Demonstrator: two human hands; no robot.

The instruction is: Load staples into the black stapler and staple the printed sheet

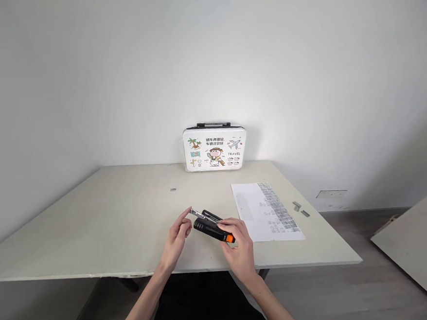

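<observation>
A black stapler (210, 228) with an orange end piece is opened up above the table, its silver staple rail (204, 215) exposed. My right hand (239, 247) is closed round its right end, thumb and fingers on either side. At the left tip of the rail, the outstretched index finger of my left hand (175, 238) touches the metal. The other fingers of that hand are loosely bent, and I see nothing held in them. A small strip of staples (173, 190) lies on the table beyond my left hand.
Against the wall stands a white case (213, 162) with cartoon prints and a black handle. A printed sheet of paper (247, 201) lies to the right. Near the table's (95, 220) right edge are several staple strips (305, 213). A wall socket (331, 193) shows beyond.
</observation>
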